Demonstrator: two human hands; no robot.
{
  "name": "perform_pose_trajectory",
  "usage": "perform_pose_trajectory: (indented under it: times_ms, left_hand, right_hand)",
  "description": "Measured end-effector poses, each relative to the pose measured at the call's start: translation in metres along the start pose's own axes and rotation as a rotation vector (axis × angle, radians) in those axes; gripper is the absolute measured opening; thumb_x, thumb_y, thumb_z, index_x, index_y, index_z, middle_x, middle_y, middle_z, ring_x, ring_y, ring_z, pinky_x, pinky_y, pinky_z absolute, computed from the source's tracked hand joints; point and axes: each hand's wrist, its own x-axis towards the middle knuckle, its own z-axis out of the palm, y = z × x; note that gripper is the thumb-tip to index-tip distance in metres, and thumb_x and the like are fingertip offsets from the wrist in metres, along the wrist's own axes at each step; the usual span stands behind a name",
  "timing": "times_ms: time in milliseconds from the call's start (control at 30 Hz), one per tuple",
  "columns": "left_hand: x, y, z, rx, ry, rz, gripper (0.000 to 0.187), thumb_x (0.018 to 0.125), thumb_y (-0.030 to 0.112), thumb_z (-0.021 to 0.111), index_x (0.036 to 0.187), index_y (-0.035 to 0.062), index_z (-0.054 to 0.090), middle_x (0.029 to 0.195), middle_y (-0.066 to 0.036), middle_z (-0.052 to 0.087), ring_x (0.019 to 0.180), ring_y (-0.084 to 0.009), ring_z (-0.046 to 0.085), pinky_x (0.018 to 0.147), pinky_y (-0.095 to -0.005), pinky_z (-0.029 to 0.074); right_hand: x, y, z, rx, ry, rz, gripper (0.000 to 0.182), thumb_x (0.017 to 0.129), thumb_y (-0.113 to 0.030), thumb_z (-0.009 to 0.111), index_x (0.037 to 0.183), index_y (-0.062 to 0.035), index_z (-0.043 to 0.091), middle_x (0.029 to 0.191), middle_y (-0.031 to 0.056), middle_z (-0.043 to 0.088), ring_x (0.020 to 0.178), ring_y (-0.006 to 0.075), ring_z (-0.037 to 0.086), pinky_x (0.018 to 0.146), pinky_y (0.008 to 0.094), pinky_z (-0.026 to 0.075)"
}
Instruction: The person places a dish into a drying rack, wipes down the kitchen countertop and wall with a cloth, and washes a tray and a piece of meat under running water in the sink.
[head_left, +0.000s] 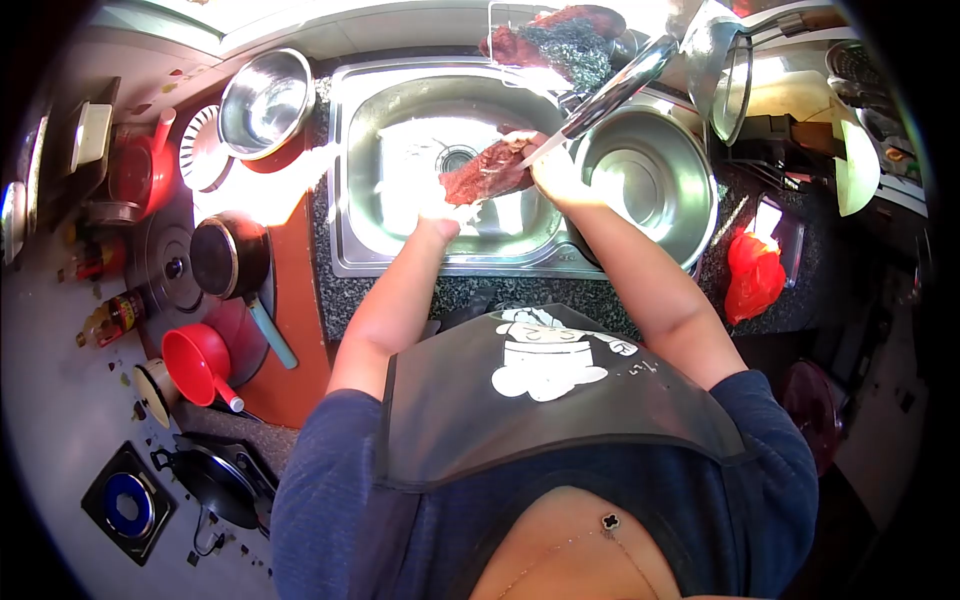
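A long piece of dark red meat (487,174) is stretched between both my hands above the steel sink (352,240). My left hand (442,216) is closed round its lower left end, partly washed out by bright sunlight. At its upper right end, my right hand (552,172) grips it just below the faucet (620,85). A pale streak that looks like water comes off the spout onto the meat. The drain (457,161) shows behind the meat in the basin.
Right of the basin sits a large steel pot (650,185). More dark red meat (570,40) lies behind the faucet. A steel bowl (266,103), a dark pan (229,255) and a red dipper (196,365) stand at left. A red plastic bag (755,277) rests on the right counter.
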Motion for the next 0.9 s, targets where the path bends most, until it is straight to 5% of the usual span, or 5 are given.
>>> perform_pose_trajectory:
  times_ms: [100,133,300,667,900]
  left_hand:
    - [-0.020,-0.013,0.046,0.138,0.111,-0.066,0.066,0.100,0.052,0.036,0.139,-0.0014,0.046,0.136,-0.021,0.054,0.123,-0.0318,0.055,0.104,-0.0427,0.046]
    - [-0.026,-0.017,0.061,0.186,0.093,-0.087,0.064,0.100,0.051,0.038,0.140,0.0016,0.046,0.135,-0.019,0.055,0.120,-0.0293,0.056,0.099,-0.0404,0.048]
    - [0.003,-0.024,0.037,0.116,-0.554,-0.141,0.052,0.098,0.020,0.055,0.144,0.0017,0.038,0.133,-0.016,0.054,0.115,-0.0215,0.056,0.097,-0.0337,0.047]
    - [-0.003,-0.046,0.076,0.064,-0.164,-0.209,0.034,0.104,0.026,0.041,0.130,0.0066,0.054,0.126,-0.011,0.062,0.111,-0.0253,0.063,0.098,-0.0400,0.052]
    - [0.011,-0.012,0.016,-0.107,0.134,-0.155,0.039,0.104,0.036,0.040,0.130,0.0105,0.055,0.130,-0.012,0.060,0.114,-0.0299,0.061,0.098,-0.0482,0.053]
  right_hand:
    - [-0.008,-0.027,0.022,0.126,-0.242,0.428,0.019,0.094,-0.008,0.053,0.107,-0.0077,0.067,0.099,0.0077,0.066,0.085,0.0167,0.065,0.078,0.0292,0.053]
    - [-0.020,-0.017,0.030,-0.552,-0.218,-0.209,0.015,0.089,-0.007,0.057,0.102,-0.0073,0.065,0.092,0.0123,0.067,0.084,0.0247,0.067,0.079,0.0356,0.053]
    - [-0.051,-0.065,0.069,0.061,-0.369,0.052,0.017,0.086,-0.018,0.062,0.099,-0.0073,0.060,0.095,0.0160,0.067,0.093,0.0343,0.066,0.086,0.0412,0.050]
    - [0.001,0.012,0.007,-0.667,-0.022,0.184,0.031,0.094,-0.031,0.052,0.109,-0.0068,0.062,0.111,0.0244,0.064,0.097,0.0400,0.065,0.085,0.0415,0.052]
    - [-0.009,-0.029,0.023,0.346,-0.304,0.623,0.030,0.087,-0.027,0.069,0.103,-0.0041,0.060,0.092,0.0080,0.066,0.090,0.0160,0.064,0.075,0.0295,0.052]
